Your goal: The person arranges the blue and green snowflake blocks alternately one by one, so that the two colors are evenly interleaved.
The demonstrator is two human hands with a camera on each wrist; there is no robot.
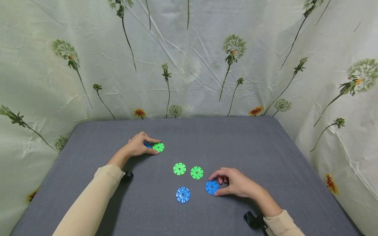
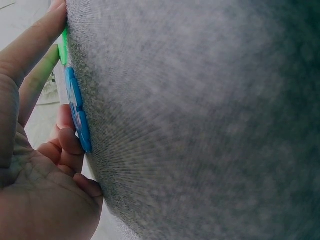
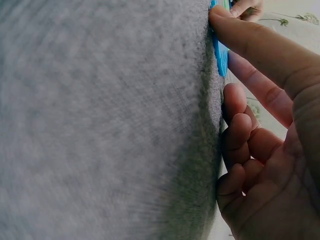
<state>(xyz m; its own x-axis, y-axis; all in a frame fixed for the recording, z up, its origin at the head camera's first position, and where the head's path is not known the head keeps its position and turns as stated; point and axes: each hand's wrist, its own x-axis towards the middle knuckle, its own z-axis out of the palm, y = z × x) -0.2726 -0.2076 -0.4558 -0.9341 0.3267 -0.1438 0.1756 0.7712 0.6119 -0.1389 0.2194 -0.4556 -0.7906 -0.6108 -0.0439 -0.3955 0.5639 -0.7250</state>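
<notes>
Nearest on the worktop (image 1: pixel 242 144), under matte grey woven cloth, lies a glossy blue disc (image 1: pixel 183 195), round and flat, with a small centre hole and slots cut into its rim. Just to its right, the right hand (image 1: pixel 236 183) pinches a second blue disc (image 1: pixel 212 187) edge to edge between thumb and forefinger. Slightly farther lie a green disc (image 1: pixel 196 172) and another green disc (image 1: pixel 179 168), near each other, likewise slotted. Farther off, well apart from the right, the left hand (image 1: pixel 139 145) pinches a third green disc (image 1: pixel 158 147) by its rim; a third blue disc (image 1: pixel 147 145) sits partly hidden beneath its fingers. Behind hangs a creased, satiny curtain (image 1: pixel 195 72) printed with dandelions.
</notes>
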